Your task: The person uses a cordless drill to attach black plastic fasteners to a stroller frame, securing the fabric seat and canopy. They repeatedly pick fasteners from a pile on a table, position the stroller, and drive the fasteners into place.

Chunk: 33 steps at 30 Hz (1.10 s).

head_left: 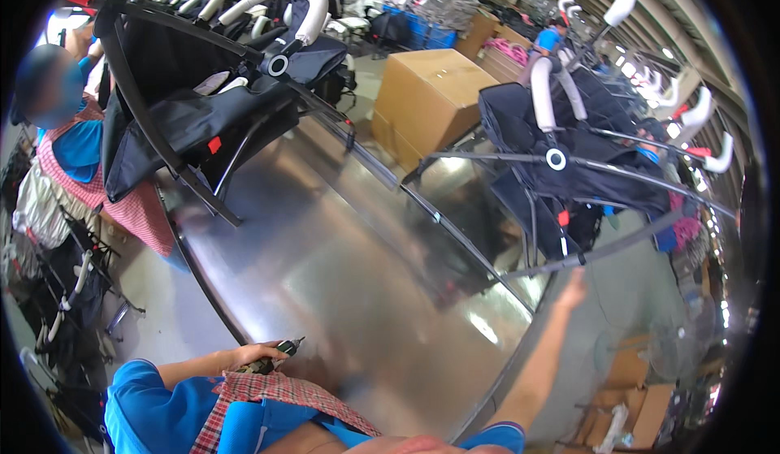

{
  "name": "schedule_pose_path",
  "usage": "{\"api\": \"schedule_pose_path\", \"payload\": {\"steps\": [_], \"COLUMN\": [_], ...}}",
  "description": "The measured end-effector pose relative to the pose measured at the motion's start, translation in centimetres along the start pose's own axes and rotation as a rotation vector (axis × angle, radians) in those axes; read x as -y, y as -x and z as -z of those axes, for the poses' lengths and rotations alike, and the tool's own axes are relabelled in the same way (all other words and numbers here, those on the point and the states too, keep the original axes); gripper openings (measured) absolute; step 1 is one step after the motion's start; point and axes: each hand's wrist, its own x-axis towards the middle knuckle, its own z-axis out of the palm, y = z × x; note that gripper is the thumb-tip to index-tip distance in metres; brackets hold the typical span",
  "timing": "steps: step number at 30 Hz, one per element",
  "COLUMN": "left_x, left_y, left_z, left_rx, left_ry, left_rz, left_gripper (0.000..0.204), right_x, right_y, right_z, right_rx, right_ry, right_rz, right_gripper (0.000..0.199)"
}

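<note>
While the left hand (253, 354) is wrapped around a dark, compact power screwdriver (284, 348), the right hand (573, 290) is at the curved grey tube (621, 250) of a black-fabric stroller (617, 186), its contact and finger closure not discernible. The stroller has white foam handles (543, 101) and stands at the right edge of the reflective metal worktable (366, 267); open tabletop lies between the hands.
</note>
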Motion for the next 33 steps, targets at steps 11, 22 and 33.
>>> {"api": "schedule_pose_path", "payload": {"steps": [11, 22, 33], "left_x": [-0.8, -0.8, -8.2], "left_y": [-1.6, 2.9, 7.6], "left_z": [-2.1, 0.5, -1.3], "left_rx": [-0.096, 0.160, 0.252], "left_ry": [-0.018, -0.193, -0.495], "left_rz": [-0.023, -0.174, -0.384], "left_gripper": [0.034, 0.056, 0.068], "right_x": [16.4, 25.9, 33.6], "right_y": [2.6, 40.3, 61.6], "right_z": [1.9, 6.0, 8.6], "right_rx": [0.338, 0.645, 0.691], "right_ry": [-0.388, -0.796, -0.624], "right_rz": [0.162, 0.162, 0.432], "right_gripper": [0.048, 0.038, 0.037]}}
